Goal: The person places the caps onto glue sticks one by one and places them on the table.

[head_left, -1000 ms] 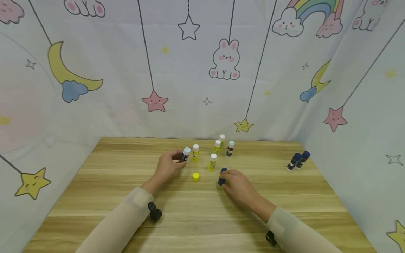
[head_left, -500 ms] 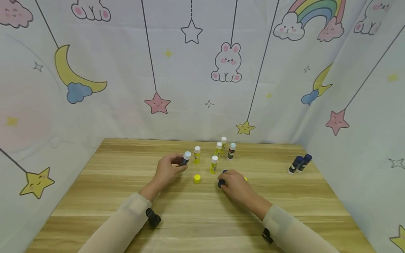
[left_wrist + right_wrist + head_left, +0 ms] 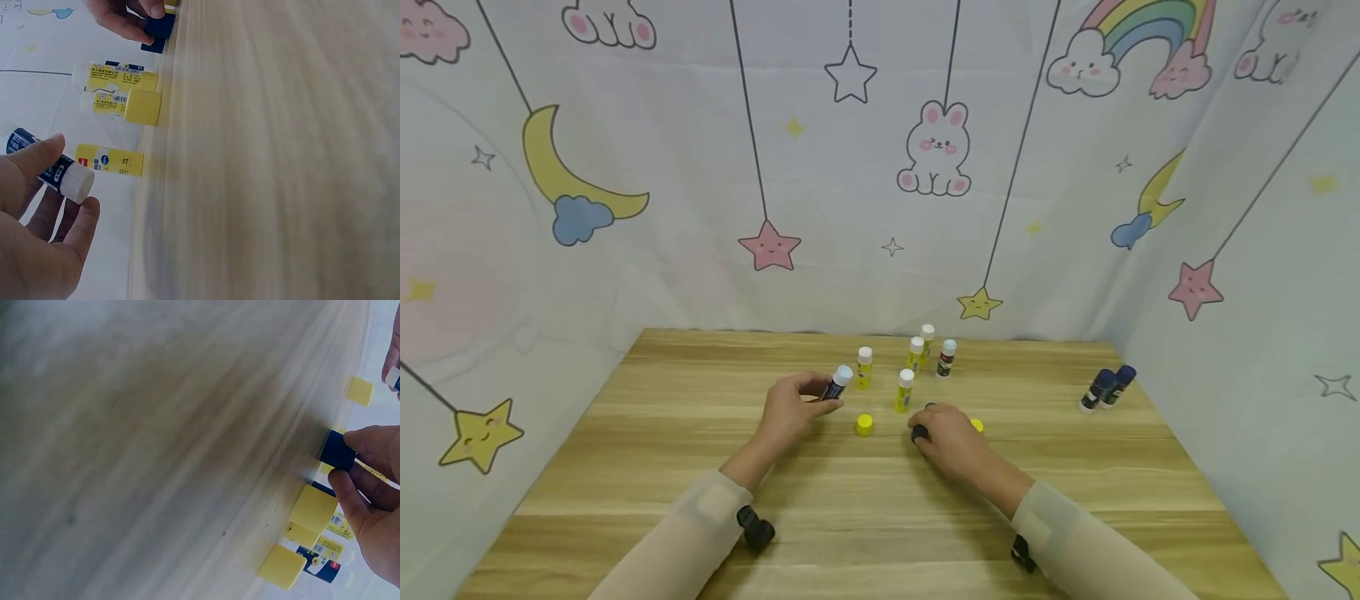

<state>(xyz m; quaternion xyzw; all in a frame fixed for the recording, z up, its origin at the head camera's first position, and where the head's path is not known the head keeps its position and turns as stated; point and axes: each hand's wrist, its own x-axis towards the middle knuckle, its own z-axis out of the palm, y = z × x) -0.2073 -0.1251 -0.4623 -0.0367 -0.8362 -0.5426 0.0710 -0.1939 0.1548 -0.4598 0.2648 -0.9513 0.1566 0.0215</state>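
Note:
My left hand (image 3: 790, 412) holds a navy glue stick (image 3: 835, 384) with a pale end, tilted and raised above the table. In the left wrist view, the thumb and fingers grip that glue stick (image 3: 57, 172), its white end toward the table. My right hand (image 3: 953, 442) pinches a navy cap (image 3: 919, 433) low over the wood; the right wrist view shows the cap (image 3: 339, 450) between thumb and fingers. A second dark cap (image 3: 931, 406) is partly hidden behind those fingers. Between the hands sits a yellow cap (image 3: 865, 425). A yellow glue stick (image 3: 905, 392) stands just beyond.
More yellow glue sticks (image 3: 865, 368) and a dark one with a pale top (image 3: 947, 358) stand upright toward the back. Two navy-capped glue sticks (image 3: 1099, 390) stand at the right. Another yellow cap (image 3: 977, 425) shows behind my right hand. A printed curtain (image 3: 820, 167) borders the table.
My right hand has shifted slightly left with the navy cap, and a yellow cap behind it has come into view. My left hand has drawn slightly back, its glue stick tilting more.

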